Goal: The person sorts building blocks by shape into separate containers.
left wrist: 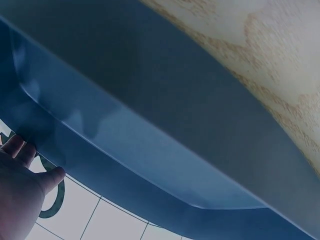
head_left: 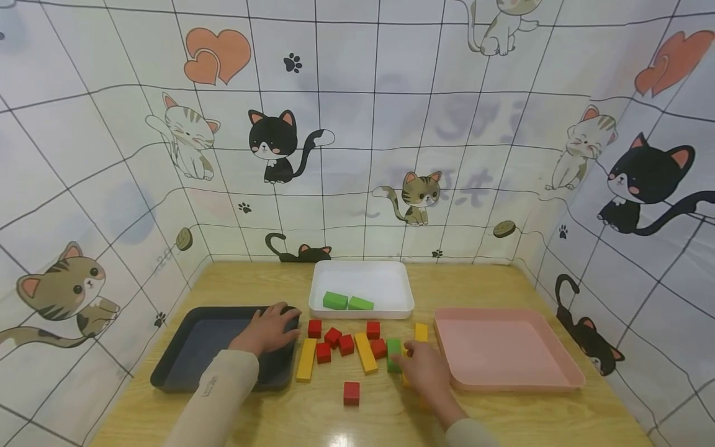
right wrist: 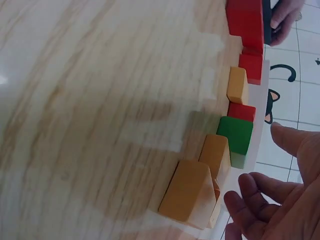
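Observation:
My left hand [head_left: 270, 331] is at the right end of the dark blue-grey tray [head_left: 184, 347], its fingers loosely spread near the rim; in the left wrist view the hand [left wrist: 20, 190] shows at the lower left. My right hand [head_left: 429, 375] hovers by a green block [head_left: 393, 355] and several yellow blocks [head_left: 421, 333], partly covering them. In the right wrist view its thumb and fingers stand apart, with nothing between them. That view also shows the green block [right wrist: 235, 135] beside yellow blocks [right wrist: 187, 192].
Several red cubes [head_left: 346, 344] and yellow bars [head_left: 306, 360] lie mid-table, with one red cube [head_left: 351, 393] nearer the front. A white tray [head_left: 363, 273] at the back holds two green blocks [head_left: 335, 300]. A pink tray [head_left: 503, 347] stands at the right.

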A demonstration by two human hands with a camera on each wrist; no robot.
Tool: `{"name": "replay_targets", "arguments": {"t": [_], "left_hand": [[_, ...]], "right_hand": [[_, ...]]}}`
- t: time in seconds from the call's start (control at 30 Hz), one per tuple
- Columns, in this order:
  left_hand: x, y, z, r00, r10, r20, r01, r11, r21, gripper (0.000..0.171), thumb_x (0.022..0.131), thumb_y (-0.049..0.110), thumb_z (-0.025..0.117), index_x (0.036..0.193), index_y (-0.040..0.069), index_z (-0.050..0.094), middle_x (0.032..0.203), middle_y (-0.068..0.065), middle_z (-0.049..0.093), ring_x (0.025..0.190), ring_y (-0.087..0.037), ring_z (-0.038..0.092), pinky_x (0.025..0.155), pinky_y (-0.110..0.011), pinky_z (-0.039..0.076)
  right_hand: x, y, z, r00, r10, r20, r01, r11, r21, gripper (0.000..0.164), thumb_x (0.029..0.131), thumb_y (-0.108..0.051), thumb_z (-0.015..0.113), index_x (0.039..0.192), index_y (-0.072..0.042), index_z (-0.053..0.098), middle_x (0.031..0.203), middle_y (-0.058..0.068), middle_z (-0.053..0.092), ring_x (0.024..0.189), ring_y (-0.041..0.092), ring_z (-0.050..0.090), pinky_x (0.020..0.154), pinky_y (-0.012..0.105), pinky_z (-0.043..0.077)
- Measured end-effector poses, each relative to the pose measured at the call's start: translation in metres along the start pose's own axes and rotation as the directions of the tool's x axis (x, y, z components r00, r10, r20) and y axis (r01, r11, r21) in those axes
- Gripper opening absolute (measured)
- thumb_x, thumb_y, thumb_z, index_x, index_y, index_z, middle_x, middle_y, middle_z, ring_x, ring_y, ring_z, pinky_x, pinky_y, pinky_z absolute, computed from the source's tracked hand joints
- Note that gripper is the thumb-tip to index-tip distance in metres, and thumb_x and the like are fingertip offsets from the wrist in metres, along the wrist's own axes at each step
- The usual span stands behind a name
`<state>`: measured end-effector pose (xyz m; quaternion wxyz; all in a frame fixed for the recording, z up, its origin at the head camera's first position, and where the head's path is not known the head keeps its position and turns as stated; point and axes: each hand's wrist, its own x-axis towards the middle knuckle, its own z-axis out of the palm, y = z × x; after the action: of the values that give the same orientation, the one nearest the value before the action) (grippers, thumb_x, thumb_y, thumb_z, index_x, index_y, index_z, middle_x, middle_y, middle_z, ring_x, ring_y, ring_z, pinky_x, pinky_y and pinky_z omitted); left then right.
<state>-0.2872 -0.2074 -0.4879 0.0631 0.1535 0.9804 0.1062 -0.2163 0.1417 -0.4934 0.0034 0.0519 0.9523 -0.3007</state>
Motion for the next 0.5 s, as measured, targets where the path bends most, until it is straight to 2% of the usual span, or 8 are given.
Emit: {"name": "replay_targets", "arguments": {"t": [0.1,0.2,0.3,0.43,0.5], "left_hand": [[-0.001,0.001,-0.001,1.0,-0.002,-0.001,0.002,1.0,-0.001,0.052,0.1,0.039,0.058,0.145,0.016,0.049,0.15,-0.025,0.036,0.137,-0.048,0.035,0.106,-0.073,0.022],[-0.002,0.003,-0.002,1.0,-0.002,-0.001,0.002,1.0,0.002,0.052,0.099,0.039,0.059,0.145,0.015,0.05,0.15,-0.025,0.036,0.137,-0.048,0.035,0.106,-0.073,0.022],[-0.003,0.004,-0.003,1.0,0.001,-0.001,-0.001,1.0,0.007,0.052,0.099,0.039,0.059,0.145,0.015,0.05,0.149,-0.025,0.037,0.136,-0.048,0.036,0.105,-0.073,0.023],[-0.003,0.004,-0.004,1.0,0.001,0.001,-0.001,1.0,0.008,0.052,0.099,0.039,0.059,0.145,0.015,0.05,0.15,-0.025,0.036,0.136,-0.048,0.036,0.106,-0.073,0.023],[-0.003,0.005,-0.004,1.0,0.001,0.001,-0.001,1.0,0.008,0.052,0.099,0.039,0.059,0.145,0.015,0.049,0.15,-0.025,0.036,0.136,-0.048,0.035,0.106,-0.073,0.023]], "right_hand": [[-0.001,0.0,0.005,1.0,0.002,-0.006,-0.002,0.998,-0.062,0.052,0.082,-0.044,0.078,0.112,-0.002,0.072,0.103,0.011,0.073,0.093,0.03,0.067,0.081,0.055,0.049],[0.0,0.001,0.011,1.0,0.001,-0.008,-0.002,0.994,-0.112,0.051,0.078,-0.048,0.08,0.103,-0.004,0.074,0.088,0.005,0.071,0.079,0.024,0.063,0.078,0.055,0.045],[0.001,0.001,0.016,1.0,-0.013,-0.014,0.011,0.99,-0.142,0.044,0.077,-0.047,0.082,0.094,-0.008,0.073,0.073,-0.001,0.062,0.068,0.019,0.054,0.071,0.05,0.042],[0.004,-0.002,0.021,0.997,-0.067,-0.026,0.062,0.982,-0.181,0.034,0.079,-0.037,0.08,0.098,-0.01,0.074,0.069,-0.002,0.054,0.066,0.018,0.049,0.065,0.043,0.04],[0.004,-0.003,0.022,0.995,-0.099,-0.032,0.09,0.974,-0.208,0.032,0.08,-0.032,0.078,0.104,-0.009,0.074,0.07,-0.001,0.053,0.068,0.02,0.048,0.066,0.044,0.039]]}}
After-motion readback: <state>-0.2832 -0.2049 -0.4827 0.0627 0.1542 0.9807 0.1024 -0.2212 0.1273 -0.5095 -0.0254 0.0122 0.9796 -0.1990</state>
